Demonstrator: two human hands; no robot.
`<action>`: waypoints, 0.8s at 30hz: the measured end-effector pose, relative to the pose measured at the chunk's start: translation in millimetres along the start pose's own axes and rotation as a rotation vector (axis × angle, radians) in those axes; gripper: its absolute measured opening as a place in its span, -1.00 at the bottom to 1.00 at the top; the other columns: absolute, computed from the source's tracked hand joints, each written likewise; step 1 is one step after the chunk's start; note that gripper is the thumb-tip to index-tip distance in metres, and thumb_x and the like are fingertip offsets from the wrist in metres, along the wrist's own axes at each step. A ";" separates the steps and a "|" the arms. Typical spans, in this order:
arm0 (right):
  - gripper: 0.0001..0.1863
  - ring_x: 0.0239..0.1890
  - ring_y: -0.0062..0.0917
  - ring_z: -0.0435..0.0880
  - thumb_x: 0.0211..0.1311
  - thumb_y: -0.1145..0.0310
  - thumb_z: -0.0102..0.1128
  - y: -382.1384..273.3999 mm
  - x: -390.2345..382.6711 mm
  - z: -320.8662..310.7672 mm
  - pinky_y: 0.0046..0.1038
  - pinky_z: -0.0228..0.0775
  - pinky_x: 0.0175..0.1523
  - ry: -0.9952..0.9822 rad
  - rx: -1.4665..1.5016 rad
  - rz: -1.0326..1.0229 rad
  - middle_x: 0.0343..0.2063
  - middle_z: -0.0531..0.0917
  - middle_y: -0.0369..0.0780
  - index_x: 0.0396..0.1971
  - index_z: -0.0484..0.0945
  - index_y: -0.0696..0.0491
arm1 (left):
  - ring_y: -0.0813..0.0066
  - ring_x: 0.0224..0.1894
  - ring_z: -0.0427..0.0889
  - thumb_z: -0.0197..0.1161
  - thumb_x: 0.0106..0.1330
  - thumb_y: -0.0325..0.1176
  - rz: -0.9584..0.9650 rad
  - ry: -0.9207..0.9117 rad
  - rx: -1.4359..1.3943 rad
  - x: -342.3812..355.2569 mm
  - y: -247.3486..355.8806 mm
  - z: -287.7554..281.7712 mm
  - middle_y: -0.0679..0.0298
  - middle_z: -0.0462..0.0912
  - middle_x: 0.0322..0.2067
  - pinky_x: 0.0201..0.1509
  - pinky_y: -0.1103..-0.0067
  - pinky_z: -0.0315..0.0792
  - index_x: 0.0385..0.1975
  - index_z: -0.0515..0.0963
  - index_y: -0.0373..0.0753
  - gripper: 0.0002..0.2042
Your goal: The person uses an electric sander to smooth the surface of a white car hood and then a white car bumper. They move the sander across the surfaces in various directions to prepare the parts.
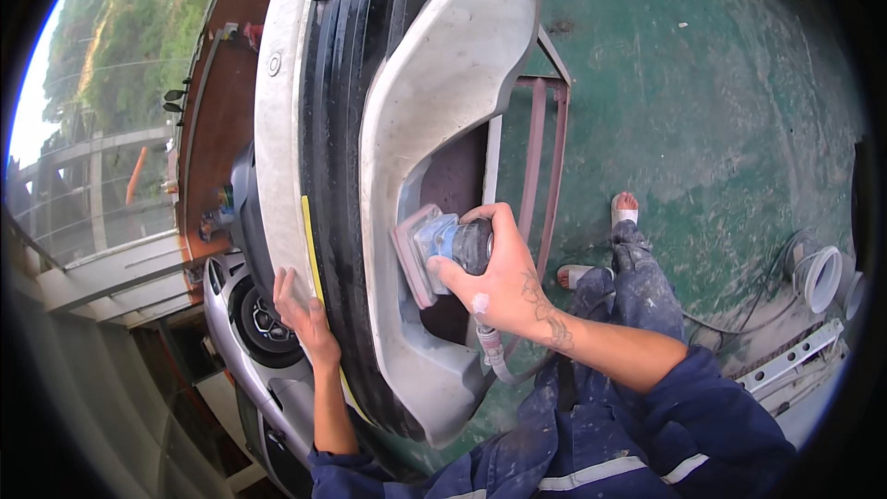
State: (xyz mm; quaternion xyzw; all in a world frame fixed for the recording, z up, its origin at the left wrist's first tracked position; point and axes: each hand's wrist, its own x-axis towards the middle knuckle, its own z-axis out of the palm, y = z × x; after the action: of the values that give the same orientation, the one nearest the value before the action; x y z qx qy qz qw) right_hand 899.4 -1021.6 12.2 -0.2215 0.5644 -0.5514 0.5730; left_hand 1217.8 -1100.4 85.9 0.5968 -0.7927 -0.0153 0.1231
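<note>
A long white car bumper [434, 83] with black plastic trim [331, 102] runs up the middle of the view. My right hand [496, 275] is wrapped round the body of a blue and black sander [453, 238]. The sander's flat pinkish pad [413, 259] is tilted against the inner edge of the bumper's opening. A hose [494, 356] leads down from the tool. On the bumper's left side, my left hand [305, 316] lies with fingers stretched out on the white surface, beside a strip of yellow tape [314, 249].
A reddish metal stand [554, 129] supports the bumper on the green floor [665, 102]. At the lower left stands a silver car [245, 351]. White buckets [818, 279], a trailing hose [730, 328] and a perforated metal rail [790, 358] are at the right.
</note>
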 end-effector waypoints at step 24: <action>-0.34 -0.04 -0.20 0.67 0.13 0.18 0.56 60.6 -29.4 -3.0 -0.23 0.49 0.15 -0.274 -0.156 -0.229 -0.12 0.61 0.03 0.08 0.40 0.20 | 0.03 0.55 0.23 -0.05 0.64 -0.01 0.149 0.050 0.017 9.6 -13.1 4.9 -0.01 0.36 0.44 0.60 0.13 -0.05 0.43 0.41 -0.28 -0.44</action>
State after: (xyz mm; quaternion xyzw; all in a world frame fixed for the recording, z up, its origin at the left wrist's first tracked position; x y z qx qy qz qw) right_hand 927.2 -976.7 -29.9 -0.4008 0.4933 -0.5323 0.5592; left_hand 1226.7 -1113.9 80.5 0.5376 -0.8316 0.0157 0.1385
